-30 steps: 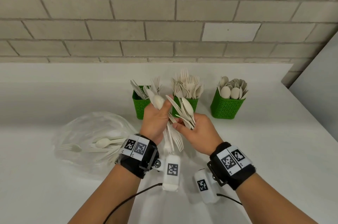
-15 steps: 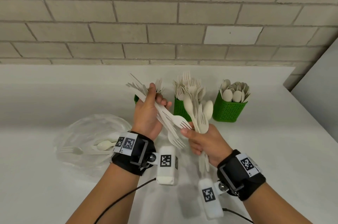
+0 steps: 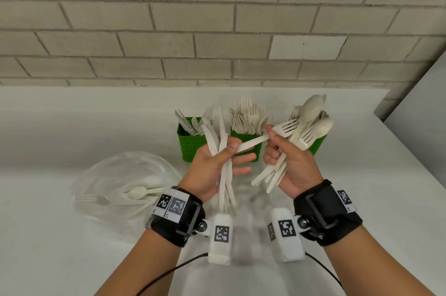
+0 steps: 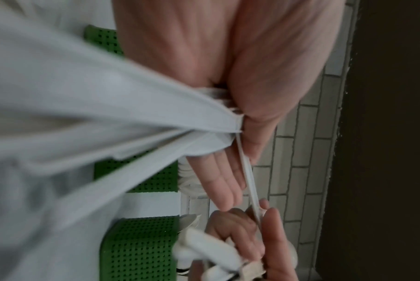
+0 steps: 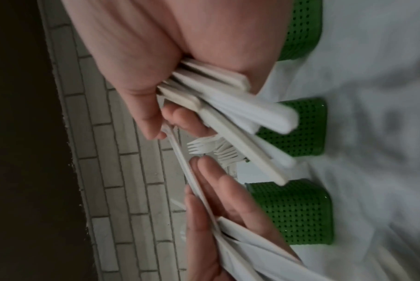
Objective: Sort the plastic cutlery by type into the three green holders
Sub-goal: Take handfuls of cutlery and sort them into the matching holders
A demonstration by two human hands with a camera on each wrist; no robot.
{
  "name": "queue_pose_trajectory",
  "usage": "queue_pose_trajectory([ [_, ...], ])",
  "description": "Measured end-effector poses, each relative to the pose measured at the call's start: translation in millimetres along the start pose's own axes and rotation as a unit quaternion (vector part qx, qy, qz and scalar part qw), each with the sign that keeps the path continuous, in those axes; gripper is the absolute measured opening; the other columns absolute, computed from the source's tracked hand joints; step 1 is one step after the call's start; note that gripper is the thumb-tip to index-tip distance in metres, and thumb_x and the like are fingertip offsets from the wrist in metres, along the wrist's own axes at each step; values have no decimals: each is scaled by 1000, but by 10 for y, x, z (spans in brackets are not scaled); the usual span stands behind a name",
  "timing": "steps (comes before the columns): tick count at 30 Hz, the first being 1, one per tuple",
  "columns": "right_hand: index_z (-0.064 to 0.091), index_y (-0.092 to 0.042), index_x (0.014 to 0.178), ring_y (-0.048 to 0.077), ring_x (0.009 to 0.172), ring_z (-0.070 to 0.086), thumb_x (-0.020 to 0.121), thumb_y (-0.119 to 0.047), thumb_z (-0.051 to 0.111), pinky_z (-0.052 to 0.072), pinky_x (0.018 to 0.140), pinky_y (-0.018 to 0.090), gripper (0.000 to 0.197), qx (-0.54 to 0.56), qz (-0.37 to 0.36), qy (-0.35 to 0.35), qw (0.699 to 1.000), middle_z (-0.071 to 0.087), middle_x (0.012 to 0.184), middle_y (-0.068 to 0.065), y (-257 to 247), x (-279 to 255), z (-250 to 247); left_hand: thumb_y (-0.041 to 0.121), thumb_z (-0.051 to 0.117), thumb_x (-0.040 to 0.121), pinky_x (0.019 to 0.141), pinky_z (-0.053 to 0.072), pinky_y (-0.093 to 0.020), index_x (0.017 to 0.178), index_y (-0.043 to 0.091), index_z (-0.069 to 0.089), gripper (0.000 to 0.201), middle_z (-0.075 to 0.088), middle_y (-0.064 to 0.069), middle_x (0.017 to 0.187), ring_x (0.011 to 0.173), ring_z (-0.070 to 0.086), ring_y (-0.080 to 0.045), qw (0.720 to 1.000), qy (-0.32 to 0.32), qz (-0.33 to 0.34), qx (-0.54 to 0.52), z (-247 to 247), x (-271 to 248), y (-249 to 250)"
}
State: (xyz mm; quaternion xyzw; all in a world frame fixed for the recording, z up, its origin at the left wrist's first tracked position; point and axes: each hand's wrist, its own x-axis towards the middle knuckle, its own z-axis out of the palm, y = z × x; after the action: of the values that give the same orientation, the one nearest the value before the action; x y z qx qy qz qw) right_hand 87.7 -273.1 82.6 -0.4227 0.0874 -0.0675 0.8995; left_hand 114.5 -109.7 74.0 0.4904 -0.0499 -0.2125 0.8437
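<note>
My left hand (image 3: 231, 151) grips a bundle of white plastic knives (image 3: 218, 136) upright, thumb across them and fingers stretched out. My right hand (image 3: 277, 148) holds a bunch of spoons and forks (image 3: 307, 124) fanned up to the right. One fork (image 3: 263, 138) bridges both hands, its handle under my left thumb and its head by my right thumb. Behind stand three green holders: knives (image 3: 189, 143), forks (image 3: 248, 141) and spoons (image 3: 319, 144). The right wrist view shows the handles (image 5: 216, 91) bunched in my right fist.
A crumpled clear plastic bag (image 3: 115, 175) lies on the white table (image 3: 362, 199) at the left, with a spoon (image 3: 141, 192) and more cutlery inside. A brick wall (image 3: 217, 30) runs behind the holders. Cables trail from both wrist cameras.
The hands have drawn apart. My right hand carried the spoons and forks right, in front of the spoon holder. My left bundle swung upright, and one fork now spans both hands.
</note>
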Motion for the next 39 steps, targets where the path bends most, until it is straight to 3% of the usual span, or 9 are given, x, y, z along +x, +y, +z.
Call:
queue_pose_trajectory([
  [3,60,-13,91,12,70,62,91,-19,63,53,68,24,6,15,-23,29,999,61,74,1,-50,28,48,8,51,98,76,61,-39,107,0,62,16,74,-15,103,94,72,-32,1000,7,-6,17,-18,8,-50],
  [5,60,-14,83,19,79,67,93,-25,61,56,82,33,15,15,-33,46,998,64,70,3,-66,33,60,9,49,100,80,61,-38,112,-2,60,20,71,-20,111,99,71,-31,999,32,0,-10,-65,31,-70],
  [10,58,-13,75,9,44,43,79,-13,66,45,49,23,9,-40,-7,-20,999,42,51,-3,-46,-21,-12,7,45,101,82,58,-32,119,1,58,23,71,-15,115,107,69,-28,998,29,31,-40,-134,81,11],
  [13,69,-8,96,12,55,59,82,-15,60,52,54,25,18,-68,20,-79,994,69,79,6,-11,-59,-31,5,42,102,86,57,-30,123,2,56,26,69,-14,120,111,67,-26,998,3,42,-43,-111,88,74],
  [16,65,-3,108,13,62,66,83,-16,57,56,61,26,29,-88,40,-104,990,73,104,12,18,-61,-33,4,40,102,88,56,-29,126,1,54,28,68,-13,122,114,65,-25,997,-12,49,-51,-95,104,107],
  [21,72,-9,94,11,49,46,77,-20,69,42,47,24,20,-191,5,-65,979,62,79,13,182,-50,-94,2,38,102,97,53,-32,126,3,53,28,66,-14,125,118,63,-25,994,-10,69,-87,-71,129,150],
  [25,74,-20,93,15,60,50,62,-22,85,42,49,24,33,-319,47,-97,942,75,94,-3,382,-181,-78,1,40,102,101,50,-36,122,2,53,24,70,-13,119,115,65,-27,988,17,99,-119,-36,158,163],
  [30,75,-10,87,13,45,42,80,-4,75,39,44,20,9,-304,49,-101,946,74,87,16,379,-156,-117,-1,41,101,94,55,-35,117,0,54,21,71,-15,112,109,68,-29,985,41,101,-135,-60,140,165],
  [39,72,-5,86,14,45,42,87,4,63,38,45,26,13,-260,-9,-11,965,69,80,15,172,-10,-225,0,42,101,86,59,-38,109,0,53,13,71,-19,109,105,69,-32,978,73,101,-169,-124,121,206],
])
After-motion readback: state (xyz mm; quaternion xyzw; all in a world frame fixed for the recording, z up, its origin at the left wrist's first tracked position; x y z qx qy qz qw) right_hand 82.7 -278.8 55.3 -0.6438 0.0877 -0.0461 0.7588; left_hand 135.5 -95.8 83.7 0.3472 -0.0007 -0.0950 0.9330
